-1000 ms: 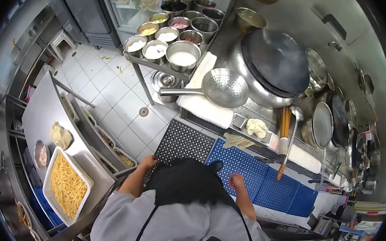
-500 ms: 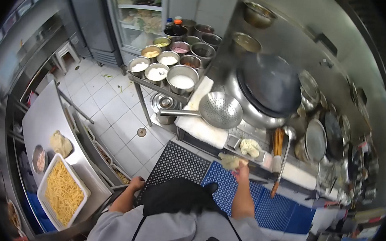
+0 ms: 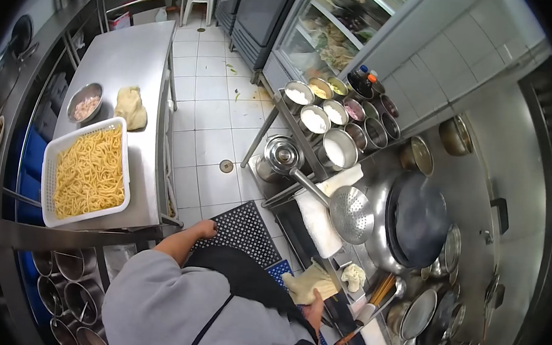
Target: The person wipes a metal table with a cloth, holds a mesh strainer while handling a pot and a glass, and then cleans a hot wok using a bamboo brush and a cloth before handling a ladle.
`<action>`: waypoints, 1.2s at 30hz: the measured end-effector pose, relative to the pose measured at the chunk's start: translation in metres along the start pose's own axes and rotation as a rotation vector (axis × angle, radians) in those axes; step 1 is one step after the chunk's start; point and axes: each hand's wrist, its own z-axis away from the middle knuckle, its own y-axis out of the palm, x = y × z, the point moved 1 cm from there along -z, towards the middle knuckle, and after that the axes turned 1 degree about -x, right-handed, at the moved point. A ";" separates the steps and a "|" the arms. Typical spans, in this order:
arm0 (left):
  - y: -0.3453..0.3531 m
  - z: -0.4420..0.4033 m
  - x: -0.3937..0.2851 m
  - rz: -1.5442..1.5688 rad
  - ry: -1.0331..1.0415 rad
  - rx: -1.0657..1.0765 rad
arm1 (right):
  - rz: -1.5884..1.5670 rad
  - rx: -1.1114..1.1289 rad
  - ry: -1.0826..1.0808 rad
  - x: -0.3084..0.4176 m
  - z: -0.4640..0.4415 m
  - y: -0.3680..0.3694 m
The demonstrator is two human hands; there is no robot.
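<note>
My right hand (image 3: pixel 313 310) grips a pale yellow cloth (image 3: pixel 310 284) at the front edge of the stove counter. Beyond it, a crumpled cream cloth (image 3: pixel 353 277) lies on the counter. My left hand (image 3: pixel 206 229) hangs over the black floor mat (image 3: pixel 245 235) with its fingers curled; whether it holds anything is hidden. A perforated metal strainer (image 3: pixel 352 215) rests on a white towel, its handle pointing to the back left. A large wok (image 3: pixel 420 221) with a dark round cover stands behind the strainer.
On the left steel table (image 3: pixel 120 47) are a white basket (image 3: pixel 128 190) of yellow noodles, a metal bowl (image 3: pixel 72 106) and a beige lump (image 3: pixel 130 108). Several metal pots of ingredients stand on a rack. A ladle (image 3: pixel 400 287) and brush (image 3: pixel 365 314) lie near the counter's front.
The view has swung left. My right hand has moved from the mat to the counter edge and taken hold of the hanging yellow cloth, which is now pulled out in front of it.
</note>
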 end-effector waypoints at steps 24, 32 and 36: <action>0.077 0.028 -0.372 0.515 0.246 0.829 | 0.332 -0.254 -0.218 -0.012 0.086 0.132; 0.134 0.003 -0.352 0.318 0.379 0.862 | 0.605 0.061 -0.143 -0.032 0.156 0.077; 0.116 -0.039 -0.304 0.014 0.495 0.758 | 0.700 -0.155 -0.338 -0.056 0.191 -0.004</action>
